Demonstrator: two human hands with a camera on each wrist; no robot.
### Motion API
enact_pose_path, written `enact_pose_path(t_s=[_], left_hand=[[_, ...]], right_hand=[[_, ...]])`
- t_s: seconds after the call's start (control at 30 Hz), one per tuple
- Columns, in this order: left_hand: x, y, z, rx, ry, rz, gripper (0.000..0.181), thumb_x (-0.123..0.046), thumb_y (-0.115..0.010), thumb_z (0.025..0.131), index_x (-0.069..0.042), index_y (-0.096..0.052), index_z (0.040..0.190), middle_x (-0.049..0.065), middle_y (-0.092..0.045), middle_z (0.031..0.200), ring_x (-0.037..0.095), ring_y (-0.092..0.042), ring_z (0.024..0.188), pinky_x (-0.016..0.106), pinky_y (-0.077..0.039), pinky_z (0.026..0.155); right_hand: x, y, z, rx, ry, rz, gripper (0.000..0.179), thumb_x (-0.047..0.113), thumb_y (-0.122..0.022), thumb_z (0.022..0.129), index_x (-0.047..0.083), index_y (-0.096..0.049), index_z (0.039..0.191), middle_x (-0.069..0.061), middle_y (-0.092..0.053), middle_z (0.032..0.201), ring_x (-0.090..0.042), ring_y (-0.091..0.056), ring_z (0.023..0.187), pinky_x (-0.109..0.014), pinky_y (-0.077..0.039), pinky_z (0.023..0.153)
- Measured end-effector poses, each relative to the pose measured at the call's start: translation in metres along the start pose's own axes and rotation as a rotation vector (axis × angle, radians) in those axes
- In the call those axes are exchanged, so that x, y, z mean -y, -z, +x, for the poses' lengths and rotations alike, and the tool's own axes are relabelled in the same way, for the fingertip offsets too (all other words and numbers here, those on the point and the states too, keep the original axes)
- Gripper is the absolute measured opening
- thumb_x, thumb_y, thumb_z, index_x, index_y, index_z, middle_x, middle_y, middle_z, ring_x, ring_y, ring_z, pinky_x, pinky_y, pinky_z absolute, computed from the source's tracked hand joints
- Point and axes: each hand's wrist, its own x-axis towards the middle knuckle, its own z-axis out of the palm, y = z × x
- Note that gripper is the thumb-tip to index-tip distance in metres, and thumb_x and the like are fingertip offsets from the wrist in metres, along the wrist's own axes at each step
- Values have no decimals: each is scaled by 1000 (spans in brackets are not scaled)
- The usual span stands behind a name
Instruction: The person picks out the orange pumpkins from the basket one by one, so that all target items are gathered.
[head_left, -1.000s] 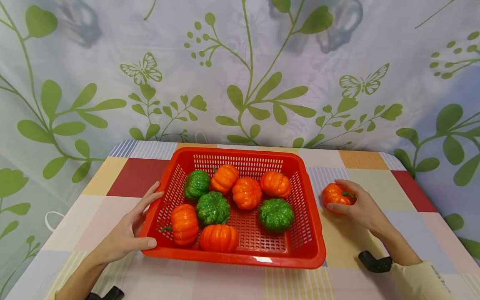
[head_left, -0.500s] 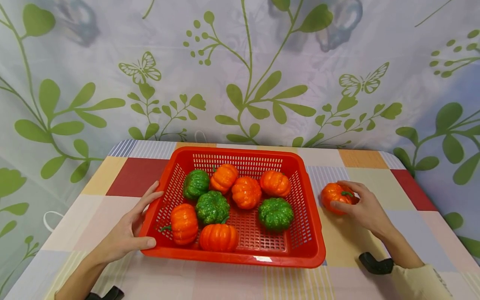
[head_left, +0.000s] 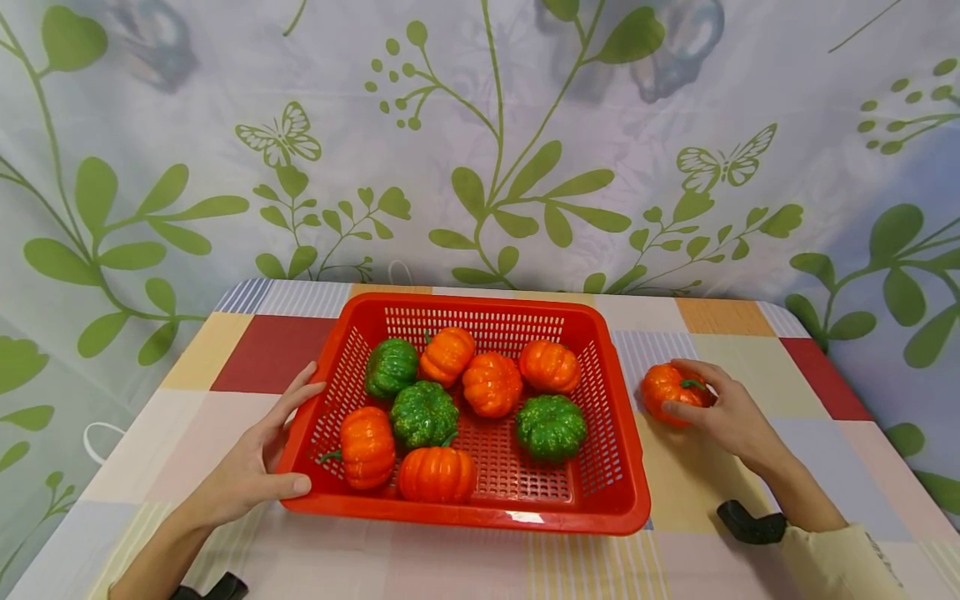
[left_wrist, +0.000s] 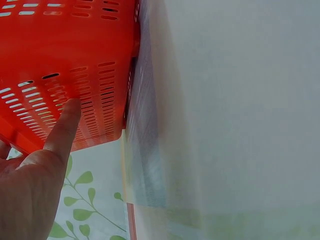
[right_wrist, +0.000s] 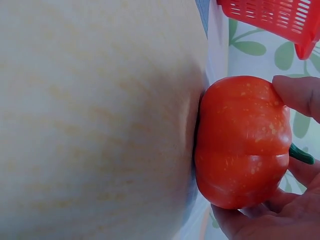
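My right hand grips a small glossy orange pumpkin on the table, right of the basket. In the right wrist view the thumb and fingers press opposite sides of this pumpkin, its green stem toward the palm. My left hand rests against the left side of a red plastic basket, thumb on its near corner. In the left wrist view a straight finger touches the slotted outer wall. Inside lie several orange pumpkins and three green ones.
A patchwork checked cloth covers the table. Behind the table hangs a pale curtain with green leaves and butterflies. Black wrist straps show near both forearms. A thin white loop hangs beyond the left table edge.
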Motion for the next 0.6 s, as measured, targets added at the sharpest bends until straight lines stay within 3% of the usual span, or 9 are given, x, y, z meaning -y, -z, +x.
enact_pose_path(t_s=[0.4, 0.6], left_hand=[[2, 0, 1, 10, -12, -5, 86, 7, -65, 78, -3, -25, 154, 3, 2, 165, 12, -33, 134, 36, -55, 87], [1, 0, 0, 10, -22, -12, 87, 9, -64, 77, -2, -24, 154, 4, 3, 165, 11, -30, 136, 34, -54, 89]], right_hand=[[0, 2, -1, 4, 5, 36, 66, 14, -72, 88, -6, -41, 143, -31, -36, 143, -49, -31, 127, -74, -29, 98], [6, 6, -3, -14, 63, 43, 65, 10, -72, 87, -4, -42, 142, -29, -34, 146, -47, -27, 132, -76, -24, 100]])
